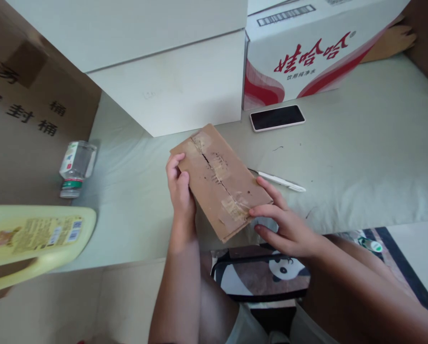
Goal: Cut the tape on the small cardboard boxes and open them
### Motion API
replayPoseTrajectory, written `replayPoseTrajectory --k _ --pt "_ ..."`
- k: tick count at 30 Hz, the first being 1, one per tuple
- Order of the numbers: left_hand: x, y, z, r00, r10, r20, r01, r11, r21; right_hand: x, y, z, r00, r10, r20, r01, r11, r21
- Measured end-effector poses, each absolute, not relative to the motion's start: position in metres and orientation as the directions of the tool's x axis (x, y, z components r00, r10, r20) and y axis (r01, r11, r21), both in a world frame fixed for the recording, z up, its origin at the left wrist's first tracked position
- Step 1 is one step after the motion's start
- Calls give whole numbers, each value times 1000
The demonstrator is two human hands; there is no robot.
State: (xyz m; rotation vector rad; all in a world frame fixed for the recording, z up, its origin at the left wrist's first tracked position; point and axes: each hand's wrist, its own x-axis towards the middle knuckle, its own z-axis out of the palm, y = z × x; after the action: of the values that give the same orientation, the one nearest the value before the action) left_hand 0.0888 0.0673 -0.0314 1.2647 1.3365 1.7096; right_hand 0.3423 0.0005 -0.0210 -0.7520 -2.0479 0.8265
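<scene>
The cardboard box (214, 179) sits at the centre of the frame, tilted, its split tape seam facing up. The left hand (180, 184) pinches its left edge between thumb and fingers; the right hand (280, 220) has its fingers spread against the lower-right corner, and whether they grip I cannot tell. To handle it well, I'd keep the left pinch firm, press lightly near the seam, and mind the slim white tool (280, 181) just right of the box.
</scene>
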Motion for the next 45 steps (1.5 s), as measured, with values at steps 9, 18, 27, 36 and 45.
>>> replayPoseTrajectory --k 9,18,27,36,45 --pt "90 66 -32 -338 889 309 88 -297 951 342 0 -22 -506 741 441 217 604 -766" --pt "88 66 -31 -335 887 318 123 -293 948 343 0 -23 -506 751 425 221 589 -778" --pt "85 69 -33 -319 887 333 130 -307 943 343 -1 -23 -497 757 424 241 590 -771" --pt "80 70 -35 -289 896 339 147 -308 940 351 3 -28 -367 821 438 298 550 -780" --pt "78 72 -40 -282 894 348 146 -319 937 376 28 -41 -100 988 119 838 148 -525"
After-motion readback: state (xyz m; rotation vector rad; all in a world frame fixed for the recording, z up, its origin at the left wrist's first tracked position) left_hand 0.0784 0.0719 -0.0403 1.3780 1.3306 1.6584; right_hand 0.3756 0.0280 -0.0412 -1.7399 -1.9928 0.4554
